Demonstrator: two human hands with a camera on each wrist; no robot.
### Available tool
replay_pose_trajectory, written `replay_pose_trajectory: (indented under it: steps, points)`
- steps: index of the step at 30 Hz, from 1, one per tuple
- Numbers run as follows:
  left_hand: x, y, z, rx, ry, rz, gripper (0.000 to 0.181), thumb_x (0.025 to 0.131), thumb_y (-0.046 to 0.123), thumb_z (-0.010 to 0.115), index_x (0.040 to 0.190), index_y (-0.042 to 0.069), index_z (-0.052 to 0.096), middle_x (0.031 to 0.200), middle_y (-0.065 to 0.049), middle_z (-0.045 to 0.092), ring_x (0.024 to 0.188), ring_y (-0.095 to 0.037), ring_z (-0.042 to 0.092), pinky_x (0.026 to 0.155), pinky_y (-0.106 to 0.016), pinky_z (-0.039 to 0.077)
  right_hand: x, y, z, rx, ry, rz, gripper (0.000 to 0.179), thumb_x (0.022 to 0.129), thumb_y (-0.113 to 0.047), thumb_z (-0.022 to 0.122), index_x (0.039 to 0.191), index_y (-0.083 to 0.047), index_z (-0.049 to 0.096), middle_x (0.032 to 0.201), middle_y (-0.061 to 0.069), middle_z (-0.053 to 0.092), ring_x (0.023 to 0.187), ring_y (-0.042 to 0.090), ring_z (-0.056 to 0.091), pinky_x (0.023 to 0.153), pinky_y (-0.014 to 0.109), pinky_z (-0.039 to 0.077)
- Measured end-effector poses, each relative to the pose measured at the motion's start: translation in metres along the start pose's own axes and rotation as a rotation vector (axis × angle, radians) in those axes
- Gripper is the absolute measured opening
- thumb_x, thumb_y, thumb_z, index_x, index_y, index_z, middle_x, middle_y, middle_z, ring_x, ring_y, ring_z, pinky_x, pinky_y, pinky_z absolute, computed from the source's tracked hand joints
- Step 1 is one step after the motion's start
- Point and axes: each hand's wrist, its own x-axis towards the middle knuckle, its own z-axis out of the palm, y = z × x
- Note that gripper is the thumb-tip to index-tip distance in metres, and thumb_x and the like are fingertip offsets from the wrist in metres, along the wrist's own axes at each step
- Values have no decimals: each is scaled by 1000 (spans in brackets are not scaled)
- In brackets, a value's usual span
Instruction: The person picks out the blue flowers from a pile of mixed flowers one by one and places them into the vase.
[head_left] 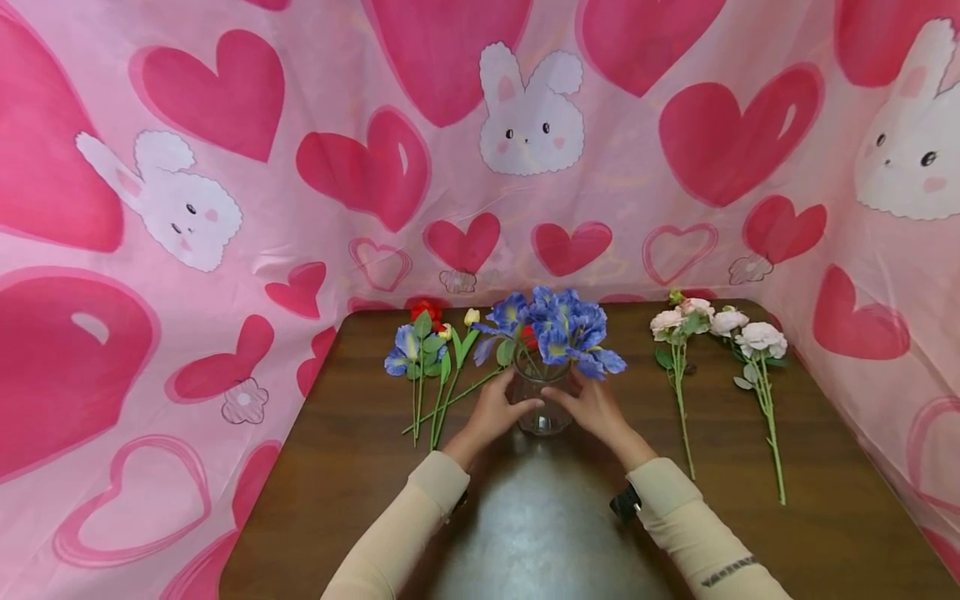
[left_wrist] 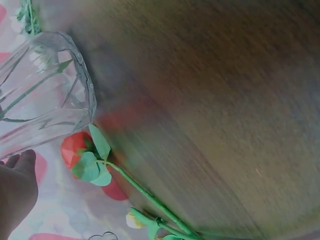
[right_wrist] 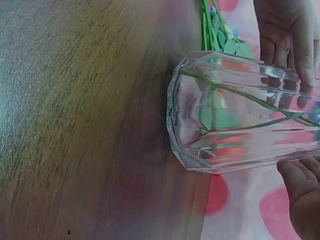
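A clear glass vase (head_left: pixel 543 421) stands upright at the middle of the table, with blue irises (head_left: pixel 573 329) in it. Crossed green stems (right_wrist: pixel 250 97) show through its faceted wall. My left hand (head_left: pixel 495 408) holds the vase's left side, thumb in front and fingers partly hidden behind the glass. On the opposite side, my right hand (head_left: pixel 597 407) holds it too, its thumb pointing toward the left one. Behind the vase lies a red rose (left_wrist: pixel 75 150) with a long leafy stem, its head partly hidden in the head view.
Left of the vase lie a blue iris (head_left: pixel 405 348), another red flower (head_left: pixel 426 313) and yellow tulips (head_left: pixel 471 317). Pale pink flowers (head_left: pixel 761 340) on long stems lie at the right. A pink heart-print cloth (head_left: pixel 517 200) surrounds the brown table (head_left: pixel 330 500).
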Motion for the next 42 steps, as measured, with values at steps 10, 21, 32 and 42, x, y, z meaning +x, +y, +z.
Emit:
replay_pose_trajectory:
  steps: [10,21,32,42]
  points:
    - [2,-3,-17,25,24,-15,65,82,24,80,136,1,53,129,-17,60,116,-32,58,91,-48,49,-1,-2,0,-68,8,27,74,84,-26,78,144,0,44,147,24,38,115,47,54,87,54,48]
    - [-11,-23,-75,-51,232,-147,45,85,18,76,124,-1,63,117,-20,65,107,-33,63,88,-45,51,-2,-5,1,-42,9,45,75,84,-21,78,144,3,41,149,26,34,116,49,52,90,54,46]
    - [-37,-47,-123,161,434,-280,23,84,15,77,99,-2,74,86,-13,72,79,-26,69,69,-42,56,-4,-3,1,4,-28,163,79,86,-28,76,146,5,36,143,32,38,120,48,49,92,53,45]
    - [-52,-60,-135,334,383,-545,19,84,21,76,88,2,75,76,-7,70,72,-23,64,65,-39,51,-4,-4,0,0,-33,163,78,86,-29,75,146,3,37,143,31,39,121,47,49,93,53,45]
